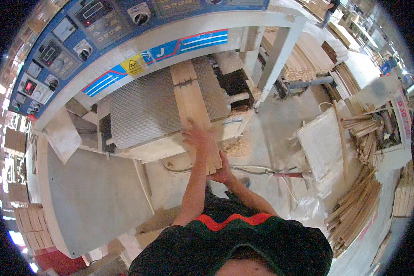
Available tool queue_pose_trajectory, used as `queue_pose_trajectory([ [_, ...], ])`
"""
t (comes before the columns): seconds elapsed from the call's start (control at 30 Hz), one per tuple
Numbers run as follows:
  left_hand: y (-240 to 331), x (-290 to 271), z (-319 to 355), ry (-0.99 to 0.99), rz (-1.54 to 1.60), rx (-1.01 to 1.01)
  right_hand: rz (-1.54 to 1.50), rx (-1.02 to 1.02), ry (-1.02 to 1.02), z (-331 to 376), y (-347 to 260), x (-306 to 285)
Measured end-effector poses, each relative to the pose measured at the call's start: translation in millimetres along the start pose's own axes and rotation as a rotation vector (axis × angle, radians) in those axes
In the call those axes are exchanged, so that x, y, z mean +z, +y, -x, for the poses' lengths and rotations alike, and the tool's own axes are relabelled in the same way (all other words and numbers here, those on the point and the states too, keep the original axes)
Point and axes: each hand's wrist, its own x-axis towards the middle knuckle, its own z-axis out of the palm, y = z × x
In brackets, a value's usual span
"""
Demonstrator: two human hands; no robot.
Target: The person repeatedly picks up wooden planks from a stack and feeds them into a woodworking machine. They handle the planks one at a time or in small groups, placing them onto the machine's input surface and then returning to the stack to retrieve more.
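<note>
Left hand (pixel 197 137) is pressing flat and spread on the boards (pixel 195 112) lying at 12 o'clock on the machine's belt (pixel 142 110), right hand (pixel 223 172) is cupping their near end; they're looking stiff, light, best held by the end.

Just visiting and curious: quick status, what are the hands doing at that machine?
Left hand flat on top of wooden boards. Right hand gripping their near end. Boards lying on textured conveyor belt, another board ahead at the machine mouth.

Yellow warning label (pixel 133 65) (triangle) under red displays (pixel 93 10).
</note>
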Motion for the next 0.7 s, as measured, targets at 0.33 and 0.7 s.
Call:
queue_pose_trajectory([
  [0.33,-42,-6,-17,-0.058,0.377,0.198,0.096,-0.073,-0.052,-9,-8,40],
  [0.7,-106,14,11,-0.739,1.352,-0.106,1.006,-0.689,0.559,-55,-42,-35],
])
